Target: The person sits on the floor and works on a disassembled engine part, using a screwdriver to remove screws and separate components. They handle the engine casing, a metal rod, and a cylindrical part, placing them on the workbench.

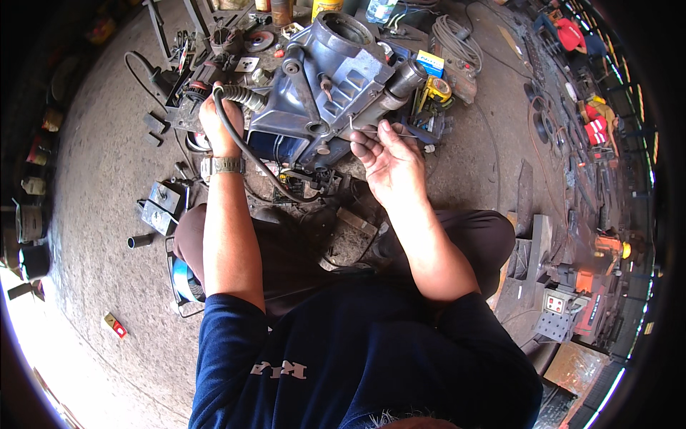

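A blue-grey cast-metal housing (343, 79) sat in front of the person's knees. At its right, the right hand (391, 161) pinched a thin metal rod (406, 135) between thumb and fingers. At its left, the left hand (220, 123) met a black rubber hose (244, 149); its hidden fingers left its grip unclear. Beyond lay a yellow-and-black tape measure (437, 89) and coiled grey cable (457, 43).

The left forearm (232, 239) reaches almost straight forward, and the left hand (220, 132) shows its back, with most fingers hidden. The right forearm (432, 239) leans inward; the right hand (393, 164) turns its palm upward, thumb and bent fingers (363, 146) pinching together.
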{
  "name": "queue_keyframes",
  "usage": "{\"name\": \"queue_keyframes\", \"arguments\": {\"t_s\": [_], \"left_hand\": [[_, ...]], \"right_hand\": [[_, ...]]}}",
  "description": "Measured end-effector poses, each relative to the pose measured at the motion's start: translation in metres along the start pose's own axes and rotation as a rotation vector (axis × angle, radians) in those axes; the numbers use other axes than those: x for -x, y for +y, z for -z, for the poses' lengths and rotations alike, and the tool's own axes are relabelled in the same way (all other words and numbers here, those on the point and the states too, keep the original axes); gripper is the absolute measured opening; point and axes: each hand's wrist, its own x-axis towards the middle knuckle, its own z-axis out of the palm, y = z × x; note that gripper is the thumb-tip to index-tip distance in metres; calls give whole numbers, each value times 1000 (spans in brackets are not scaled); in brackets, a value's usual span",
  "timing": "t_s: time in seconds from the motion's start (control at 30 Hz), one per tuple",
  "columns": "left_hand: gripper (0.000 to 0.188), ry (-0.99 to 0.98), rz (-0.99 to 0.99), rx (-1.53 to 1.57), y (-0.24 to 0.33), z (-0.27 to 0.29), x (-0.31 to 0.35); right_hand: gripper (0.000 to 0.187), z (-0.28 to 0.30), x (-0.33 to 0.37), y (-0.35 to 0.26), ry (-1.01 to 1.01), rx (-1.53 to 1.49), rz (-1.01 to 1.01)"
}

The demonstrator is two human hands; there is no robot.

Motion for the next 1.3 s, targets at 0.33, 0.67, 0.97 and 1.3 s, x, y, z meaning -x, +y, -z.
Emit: {"name": "queue_keyframes", "arguments": {"t_s": [0.33, 0.67, 0.97, 1.3], "left_hand": [[20, 26, -274, -210, -17, -1, -1], [38, 12, -109, -180, 0, 0, 3], [55, -85, 36, -54, 2, 2, 1], [51, -48, -7, -204, -2, -6, 3]], "right_hand": [[10, -5, 4, 14, 158, -205, -74], [10, -29, -11, -37, -172, 522, 170], [8, -97, -15, -61, -544, 1789, 579], [11, -89, -15, -54, -542, 1888, 653]]}}
